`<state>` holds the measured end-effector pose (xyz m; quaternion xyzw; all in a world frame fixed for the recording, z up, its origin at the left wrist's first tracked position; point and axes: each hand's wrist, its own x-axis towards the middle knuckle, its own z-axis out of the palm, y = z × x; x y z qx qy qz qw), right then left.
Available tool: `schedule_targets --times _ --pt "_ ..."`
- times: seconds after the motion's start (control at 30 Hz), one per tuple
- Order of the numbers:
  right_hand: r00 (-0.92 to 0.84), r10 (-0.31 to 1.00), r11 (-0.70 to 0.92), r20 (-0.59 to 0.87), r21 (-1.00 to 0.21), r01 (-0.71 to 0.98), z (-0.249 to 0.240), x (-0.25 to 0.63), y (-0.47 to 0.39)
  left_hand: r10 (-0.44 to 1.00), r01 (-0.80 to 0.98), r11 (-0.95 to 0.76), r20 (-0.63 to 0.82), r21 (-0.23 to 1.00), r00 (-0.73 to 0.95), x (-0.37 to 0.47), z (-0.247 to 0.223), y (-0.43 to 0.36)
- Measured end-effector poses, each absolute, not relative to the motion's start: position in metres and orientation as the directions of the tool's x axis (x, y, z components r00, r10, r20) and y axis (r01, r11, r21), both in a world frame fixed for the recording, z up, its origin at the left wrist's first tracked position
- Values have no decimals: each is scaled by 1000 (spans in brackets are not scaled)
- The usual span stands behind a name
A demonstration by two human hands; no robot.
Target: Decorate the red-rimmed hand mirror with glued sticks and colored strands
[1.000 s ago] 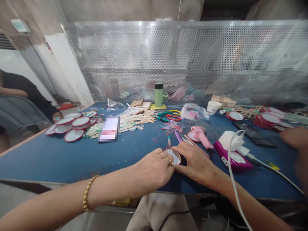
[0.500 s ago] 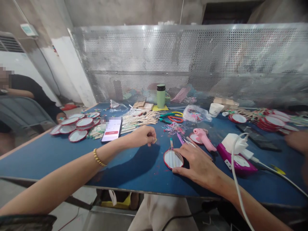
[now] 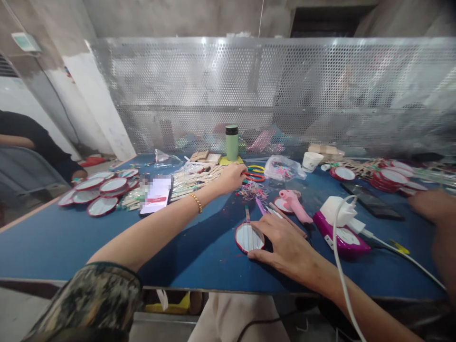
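Observation:
My right hand (image 3: 285, 242) rests on the table with thumb and fingers round the edge of a small round mirror (image 3: 245, 237) with a red rim. A thin green-tipped stick (image 3: 247, 213) sticks out past the mirror's far edge. My left hand (image 3: 233, 177) is stretched forward with its fingers curled closed, beside the red and yellow handles of the pliers (image 3: 254, 176). Whatever its fingertips pinch is too small or hidden to make out. Just to the right and below it lies a heap of coloured bands (image 3: 252, 191).
At left lie stacked mirrors (image 3: 114, 185), a lit phone (image 3: 156, 194) and wooden sticks (image 3: 185, 183). A green bottle (image 3: 232, 145) stands behind. Right of my right hand are a pink glue gun (image 3: 295, 204), a purple power strip (image 3: 342, 235) with a white cable, and another person's blurred hand (image 3: 427, 206).
My left hand has moved forward and slightly right, from above the bare table to the pliers. My right hand stays on the mirror. The view has shifted slightly to the right.

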<state>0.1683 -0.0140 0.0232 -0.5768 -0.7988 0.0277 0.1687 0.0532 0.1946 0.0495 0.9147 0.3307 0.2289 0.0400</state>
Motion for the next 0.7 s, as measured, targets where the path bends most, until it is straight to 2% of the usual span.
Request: schedule_targets --times 0.1,0.2,0.37,0.53,0.7 --pt "-268 937 322 225 -256 912 23 168 -14 617 573 -783 419 242 666 38 55 175" --pt "-274 932 333 238 -261 906 22 168 -13 605 520 -784 230 339 762 15 59 136" --pt "-289 926 345 244 -230 910 21 169 -11 576 535 -779 38 325 816 -15 53 74" --pt "-305 911 364 278 -196 911 18 171 -10 572 537 -793 48 288 819 -19 41 61" --pt "-313 911 372 267 -207 905 17 171 -10 568 527 -788 46 319 822 -18 35 63"
